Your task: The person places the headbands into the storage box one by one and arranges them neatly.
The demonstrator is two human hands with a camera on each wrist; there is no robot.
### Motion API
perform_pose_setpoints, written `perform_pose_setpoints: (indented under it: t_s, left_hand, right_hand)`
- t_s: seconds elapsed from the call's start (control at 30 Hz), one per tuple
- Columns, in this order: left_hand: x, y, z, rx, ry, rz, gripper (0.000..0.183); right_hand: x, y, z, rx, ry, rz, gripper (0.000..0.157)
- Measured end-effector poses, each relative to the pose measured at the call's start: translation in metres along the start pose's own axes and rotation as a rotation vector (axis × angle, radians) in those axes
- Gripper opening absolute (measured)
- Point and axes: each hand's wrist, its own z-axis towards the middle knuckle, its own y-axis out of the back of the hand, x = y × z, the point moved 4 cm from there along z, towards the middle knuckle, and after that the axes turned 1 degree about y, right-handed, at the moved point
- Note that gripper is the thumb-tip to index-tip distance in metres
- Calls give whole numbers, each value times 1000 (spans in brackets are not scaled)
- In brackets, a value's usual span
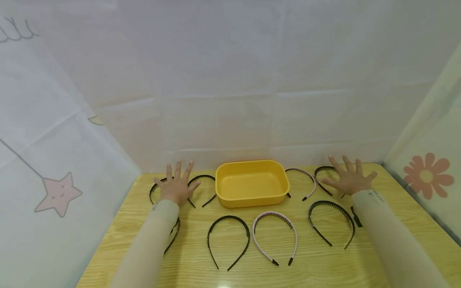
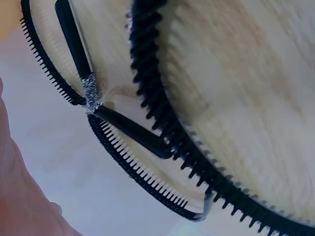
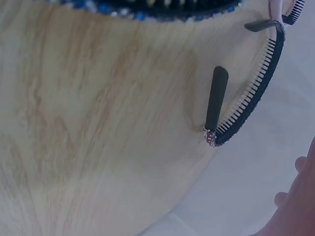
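Note:
In the head view my left hand [image 1: 175, 188] is spread wide over the back left of the table, fingers straight and holding nothing. It overlaps a black toothed headband [image 1: 151, 194]; another black headband [image 1: 201, 176] lies just right of it. My right hand [image 1: 350, 180], also spread and holding nothing, is above a dark headband [image 1: 324, 168] at the back right. Below it lies a glittery toothed headband [image 1: 329, 203]. The left wrist view shows a large black toothed headband [image 2: 165, 115] close up. Blue glitter covers a headband [image 3: 147, 12] in the right wrist view.
A yellow tray [image 1: 252, 198] stands at the back middle of the wooden table [image 1: 201, 276]. In front lie a black headband [image 1: 229, 217] and a pink headband [image 1: 273, 213]. Another pink-striped headband [image 1: 304, 171] is right of the tray. My left sleeve partly hides a dark headband [image 1: 174, 238]. White cloth [image 1: 223, 80] hangs behind.

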Motion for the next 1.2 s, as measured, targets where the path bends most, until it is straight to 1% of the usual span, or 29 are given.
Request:
perform_pose_setpoints:
  t_s: [0.3, 0.43, 0.53, 0.67, 0.73, 0.8, 0.9, 0.97, 1.03, 1.2]
  left_hand:
    - [-7, 10, -4, 24, -34, -19, 83]
    - [-11, 18, -8, -5, -54, -49, 83]
    - [-13, 26, -13, -46, -67, -106, 82]
    - [-16, 38, -22, -93, -95, -203, 83]
    - [-19, 44, -27, -111, -120, -221, 84]
    - [-24, 47, -32, -136, -150, -216, 85]
    - [-34, 47, -41, -163, -196, -207, 84]
    - [-42, 44, -46, -174, -226, -201, 83]
    - [-50, 40, -52, -184, -253, -205, 83]
    - [-72, 30, -67, -202, -313, -209, 82]
  right_hand:
    - [-2, 11, -9, 29, 4, 38, 99]
    - [-7, 16, -12, 26, 17, 66, 98]
    - [-12, 16, -13, 20, 13, 98, 98]
    - [-17, 14, -15, -35, -1, 159, 97]
    - [-19, 14, -15, -79, -13, 210, 96]
    - [-22, 13, -15, -112, -47, 299, 94]
    - [-30, 11, -17, -122, -128, 456, 94]
    - [-36, 7, -19, -107, -188, 566, 94]
    - [-43, 3, -22, -73, -241, 654, 94]
    - [-53, -12, -27, 34, -335, 768, 87]
